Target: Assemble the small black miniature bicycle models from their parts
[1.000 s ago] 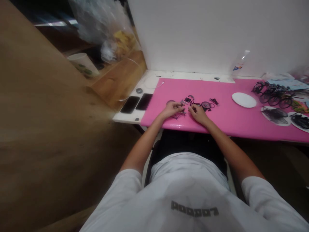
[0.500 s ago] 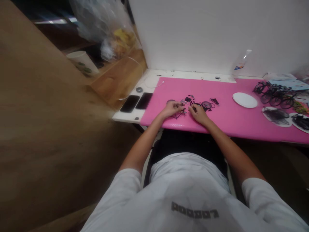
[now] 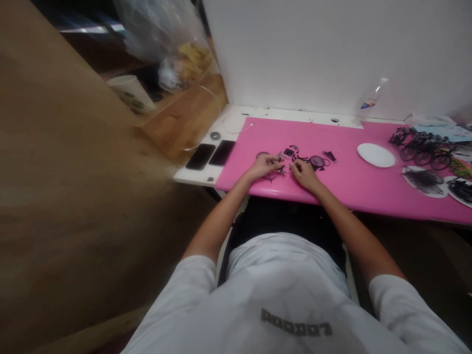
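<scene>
Over the pink table cover (image 3: 332,184), my left hand (image 3: 264,165) is pinched around a dark frame-like part (image 3: 275,175) of a miniature bicycle. My right hand (image 3: 304,174) is just right of it, its fingertips pressed together on something too small to name. A spoked wheel (image 3: 316,162) and other small black parts lie beyond my right hand. Another wheel (image 3: 262,155) is partly hidden behind my left hand. A small black piece (image 3: 329,155) rests farther right.
Two dark phones (image 3: 200,157) lie on the white table edge at left. To the right are a white plate (image 3: 376,155), a plate of dark spoked parts (image 3: 424,182), several miniature bicycles (image 3: 420,147) and a clear bottle (image 3: 374,93). A paper cup (image 3: 132,93) stands upper left.
The view has shifted slightly, so the table things appear a little farther right. Both hands keep nearly the same pose and place over the parts.
</scene>
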`<action>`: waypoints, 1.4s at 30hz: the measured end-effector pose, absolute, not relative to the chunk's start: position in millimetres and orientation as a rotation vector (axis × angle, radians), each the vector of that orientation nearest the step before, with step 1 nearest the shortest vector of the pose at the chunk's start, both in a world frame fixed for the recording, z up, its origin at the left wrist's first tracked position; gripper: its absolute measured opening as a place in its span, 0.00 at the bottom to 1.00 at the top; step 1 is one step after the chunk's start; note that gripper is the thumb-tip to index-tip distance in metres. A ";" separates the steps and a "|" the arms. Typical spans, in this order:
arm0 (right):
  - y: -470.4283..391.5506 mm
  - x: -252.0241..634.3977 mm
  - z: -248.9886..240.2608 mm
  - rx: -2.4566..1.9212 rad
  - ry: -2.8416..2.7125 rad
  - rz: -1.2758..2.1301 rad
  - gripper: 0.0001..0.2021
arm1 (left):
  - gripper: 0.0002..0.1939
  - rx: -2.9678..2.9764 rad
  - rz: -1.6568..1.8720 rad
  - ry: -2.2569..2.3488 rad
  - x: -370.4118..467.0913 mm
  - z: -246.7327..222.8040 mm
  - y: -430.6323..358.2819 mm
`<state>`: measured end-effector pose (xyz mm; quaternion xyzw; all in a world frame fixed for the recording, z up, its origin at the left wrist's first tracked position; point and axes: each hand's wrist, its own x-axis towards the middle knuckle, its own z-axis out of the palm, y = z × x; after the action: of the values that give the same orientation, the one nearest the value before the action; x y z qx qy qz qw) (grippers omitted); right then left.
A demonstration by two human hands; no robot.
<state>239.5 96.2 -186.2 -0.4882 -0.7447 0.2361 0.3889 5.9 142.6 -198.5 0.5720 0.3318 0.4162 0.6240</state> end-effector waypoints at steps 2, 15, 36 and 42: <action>96.9 239.6 -187.0 -1.240 -1.899 0.596 0.25 | 0.27 1.318 0.950 0.764 5.7 -198.5 142.5; 97.5 241.0 -191.1 -1.197 -1.875 0.630 0.20 | 0.24 1.297 0.953 0.829 7.1 -181.7 131.9; 95.9 244.4 -188.9 -1.146 -1.753 0.902 0.27 | 0.25 1.369 0.938 0.845 3.8 -188.1 136.2; 97.5 242.4 -188.9 -1.188 -1.835 0.827 0.26 | 0.26 1.318 0.949 0.804 5.3 -187.9 137.4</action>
<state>242.4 97.5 -188.9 -0.4678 -0.7225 0.3258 0.3913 5.3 137.4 -187.9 0.5724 0.3490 0.4122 0.6169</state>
